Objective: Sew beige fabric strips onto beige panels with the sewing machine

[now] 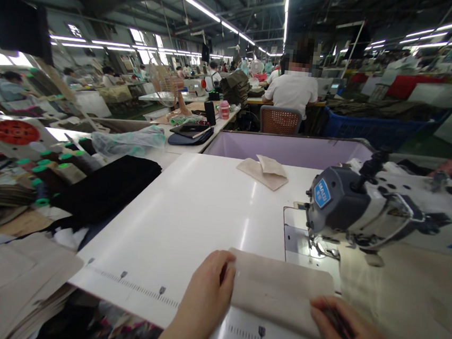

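A beige fabric piece (pixel 278 286) lies flat on the white sewing table (pixel 158 211), just in front of the sewing machine (pixel 342 207). My left hand (pixel 213 277) pinches its left edge near the upper corner. At the opposite side, my right hand (pixel 344 327) has its fingers closed on the lower right edge. The fabric's far right corner sits close to the presser foot (pixel 328 251). A second beige piece (pixel 263 172), folded over, rests at the far side of the table.
Stacked beige fabric (pixel 11 282), black cloth (pixel 115 191) and thread spools (pixel 58 169) crowd the left side. Behind the table is a lilac bin (pixel 284 149). Further back, a person in a white shirt (pixel 295 91) sits beside a blue crate (pixel 374 128).
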{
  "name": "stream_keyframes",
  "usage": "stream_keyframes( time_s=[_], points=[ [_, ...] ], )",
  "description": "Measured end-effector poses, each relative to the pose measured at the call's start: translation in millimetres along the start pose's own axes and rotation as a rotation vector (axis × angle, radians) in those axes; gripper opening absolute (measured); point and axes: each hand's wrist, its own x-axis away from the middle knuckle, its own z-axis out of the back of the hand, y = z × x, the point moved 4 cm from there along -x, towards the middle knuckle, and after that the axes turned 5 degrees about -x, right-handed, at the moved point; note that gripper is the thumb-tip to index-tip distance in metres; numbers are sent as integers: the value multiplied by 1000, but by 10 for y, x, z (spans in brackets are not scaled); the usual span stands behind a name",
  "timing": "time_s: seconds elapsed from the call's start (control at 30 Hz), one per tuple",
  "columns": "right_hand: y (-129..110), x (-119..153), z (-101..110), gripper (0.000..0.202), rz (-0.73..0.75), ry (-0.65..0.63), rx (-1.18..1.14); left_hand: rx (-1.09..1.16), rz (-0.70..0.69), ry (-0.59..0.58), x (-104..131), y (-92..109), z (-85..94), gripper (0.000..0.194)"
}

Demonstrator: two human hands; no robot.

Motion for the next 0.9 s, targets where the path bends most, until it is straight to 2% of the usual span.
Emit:
stream_keyframes(
  time_s=[0.27, 0.5, 0.6, 0.7, 0.8, 0.9],
  points=[
    [107, -47, 4, 32, 25, -93, 38, -39, -12, -6, -22, -25, -15, 25],
    [57, -38, 8, 29, 28, -24, 20, -160, -83, -16, -10, 56, -33, 30],
    [-32, -18, 53, 28, 35, 60, -8, -289, -202, 89, -12, 70, -22, 31],
    [-93, -13, 62, 29, 36, 45, -34, -397, -416, 241, -22, 45, -14, 31],
    [-105, -22, 44, 31, -5, -9, -31, -426, -579, 220, -50, -18, -55, 36],
    [-115, -33, 32, 33, -42, -22, -25, -459, -608, 175, -79, -64, -70, 38]
  ],
)
